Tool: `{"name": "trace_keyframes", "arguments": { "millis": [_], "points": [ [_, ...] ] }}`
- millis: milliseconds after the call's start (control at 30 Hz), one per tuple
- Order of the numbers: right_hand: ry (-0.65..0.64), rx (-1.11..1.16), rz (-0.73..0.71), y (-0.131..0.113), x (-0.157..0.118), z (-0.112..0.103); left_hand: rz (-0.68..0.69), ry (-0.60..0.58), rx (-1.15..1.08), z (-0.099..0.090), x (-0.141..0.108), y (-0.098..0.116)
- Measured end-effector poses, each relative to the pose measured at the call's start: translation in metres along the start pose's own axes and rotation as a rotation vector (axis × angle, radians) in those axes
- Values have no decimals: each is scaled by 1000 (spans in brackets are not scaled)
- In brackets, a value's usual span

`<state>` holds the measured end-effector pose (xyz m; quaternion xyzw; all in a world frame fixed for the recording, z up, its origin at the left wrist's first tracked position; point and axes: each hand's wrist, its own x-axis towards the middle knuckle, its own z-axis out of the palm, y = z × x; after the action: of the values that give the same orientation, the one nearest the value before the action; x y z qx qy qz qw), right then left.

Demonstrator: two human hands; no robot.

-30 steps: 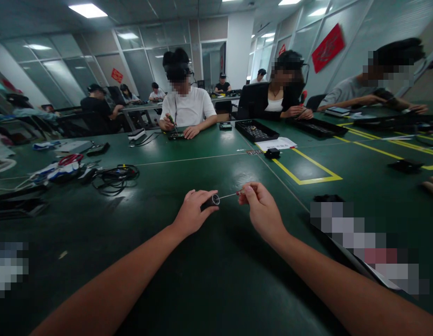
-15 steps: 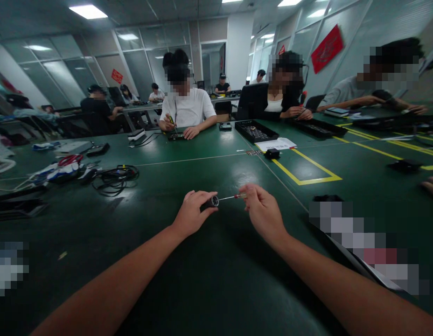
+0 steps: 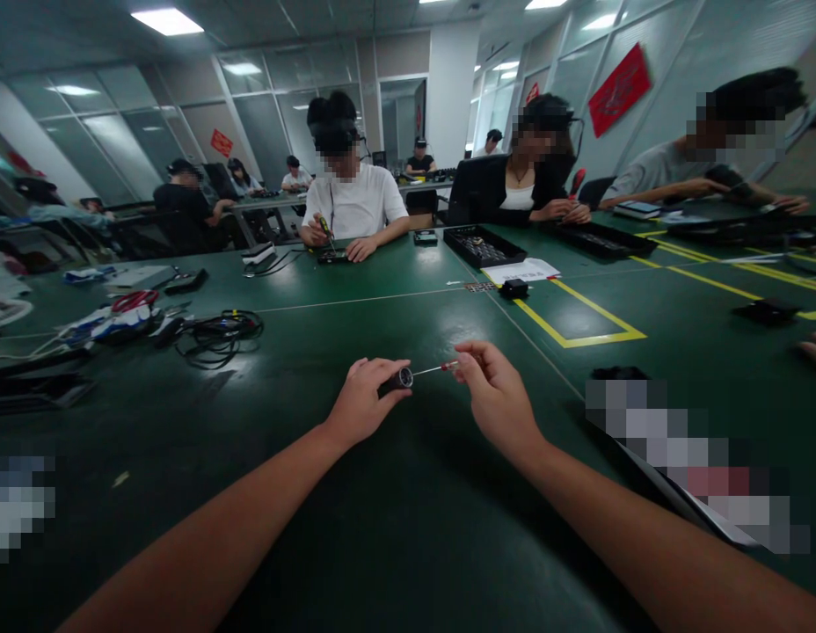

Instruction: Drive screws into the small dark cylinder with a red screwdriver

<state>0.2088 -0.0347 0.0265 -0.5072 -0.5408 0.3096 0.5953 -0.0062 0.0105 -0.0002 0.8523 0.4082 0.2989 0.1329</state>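
Note:
My left hand (image 3: 363, 397) is closed around a dark cylinder (image 3: 397, 381), which looks like a small flashlight, with its round ringed end turned to the right. In my right hand (image 3: 495, 387), thumb and fingers pinch the handle of a screwdriver (image 3: 448, 366) with a red collar. Its thin metal shaft points left, and the tip meets the round end of the cylinder. Whether the tip sits inside or only touches the rim, I cannot tell. Both hands are just above the green table (image 3: 408, 527).
Left of my hands lie coiled black cables (image 3: 222, 336) and a heap of red and blue-white items (image 3: 127, 316). Beyond are a small black block (image 3: 513, 288), yellow tape (image 3: 599, 339) and a black parts tray (image 3: 482, 246). Co-workers sit across the table; another person's hand (image 3: 815, 350) shows at right.
My right hand's fingers have shifted slightly on the screwdriver handle and opened a little. My left hand and the cylinder stay in place.

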Motion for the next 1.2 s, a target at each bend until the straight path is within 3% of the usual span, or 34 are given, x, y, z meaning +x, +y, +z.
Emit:
{"name": "trace_keyframes", "arguments": {
  "millis": [167, 367, 467, 700, 1200],
  "points": [
    [9, 47, 15, 4, -1, 5, 5, 28, 1, -1, 1, -1],
    [123, 372, 349, 17, 12, 1, 14, -20, 3, -3, 3, -4],
    [174, 304, 300, 20, 15, -1, 0, -61, -6, -2, 4, -5],
    [70, 176, 156, 18, 8, 5, 10, -35, -23, 0, 2, -7],
    [-4, -32, 35, -7, -5, 1, 54, -23, -98, 0, 0, -1]
  ]
}}
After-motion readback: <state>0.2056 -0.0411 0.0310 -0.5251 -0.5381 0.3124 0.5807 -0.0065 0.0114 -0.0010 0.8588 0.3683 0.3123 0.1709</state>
